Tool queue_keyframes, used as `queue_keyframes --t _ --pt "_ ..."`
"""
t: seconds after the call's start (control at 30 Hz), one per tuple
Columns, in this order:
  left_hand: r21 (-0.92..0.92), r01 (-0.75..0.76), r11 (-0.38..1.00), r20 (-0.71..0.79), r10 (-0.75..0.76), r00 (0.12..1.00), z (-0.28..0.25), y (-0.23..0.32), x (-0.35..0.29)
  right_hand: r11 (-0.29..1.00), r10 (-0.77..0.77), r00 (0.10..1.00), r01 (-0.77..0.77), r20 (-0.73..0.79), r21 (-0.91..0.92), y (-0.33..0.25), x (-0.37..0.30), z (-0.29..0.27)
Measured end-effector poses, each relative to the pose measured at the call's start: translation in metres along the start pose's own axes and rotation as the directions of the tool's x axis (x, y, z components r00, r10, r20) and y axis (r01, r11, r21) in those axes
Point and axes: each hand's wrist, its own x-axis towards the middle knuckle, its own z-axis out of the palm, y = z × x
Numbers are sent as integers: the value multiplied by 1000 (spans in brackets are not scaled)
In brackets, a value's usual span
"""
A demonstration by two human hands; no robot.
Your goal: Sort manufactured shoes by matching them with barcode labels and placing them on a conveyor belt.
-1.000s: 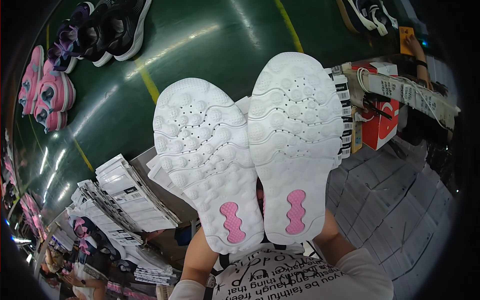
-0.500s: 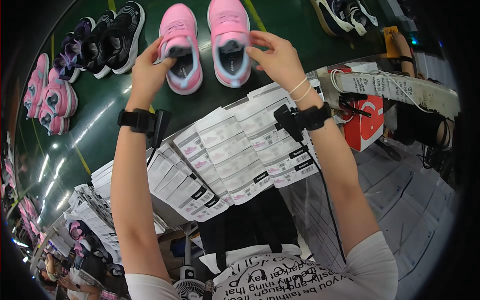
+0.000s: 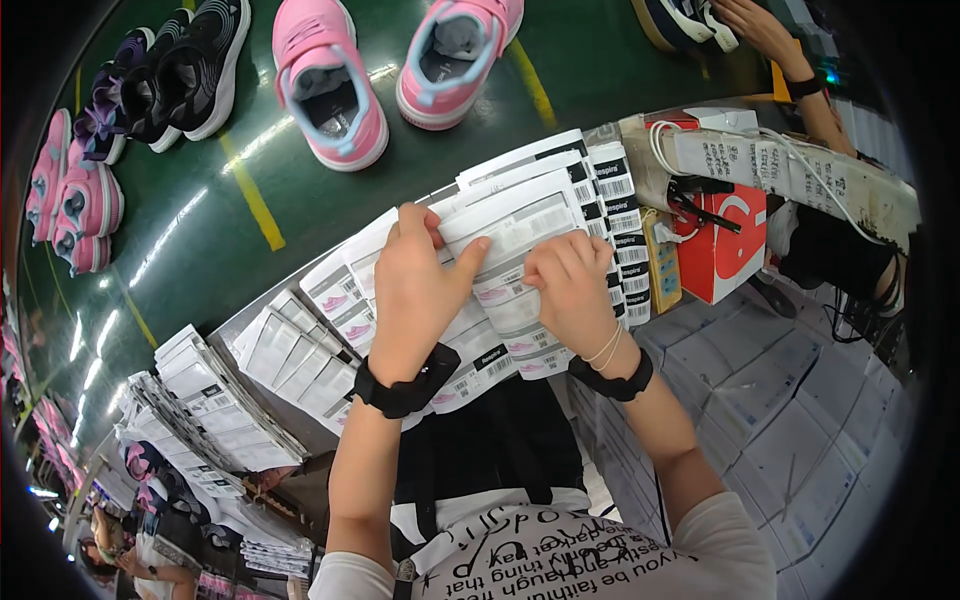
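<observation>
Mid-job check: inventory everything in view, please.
green surface: one, green, upper half
front shoes: two, pink, top centre
black shoes: two, black, upper left
purple shoes: count unclear, purple, upper left
far-left shoes: at least two, pink, left edge
dark footwear: count unclear, dark and white, upper right
printed sheets: many, white, centre
paper stacks: several, white, lower left
red box: one, red-white, right
pale blocks: many, grey-white, lower right
other worker's hand: one, bare, upper right
background person: one, white clothing, lower left
wrist straps: two, black, own wrists
shirt: one, white, bottom edge
left grip: one, bare, at the sheets
right grip: one, bare, at the sheets
</observation>
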Motion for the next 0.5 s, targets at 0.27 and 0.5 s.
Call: queue_keyframes --t 0.27,0.5 --pt "-591 168 789 154 -94 984 -3 28 13 969 -238 911 244 336 23 -26 -55 -44" --pt "-550 216 806 270 -73 960 -11 56 22 967 192 967 -157 -169 200 -63 -21 -52"
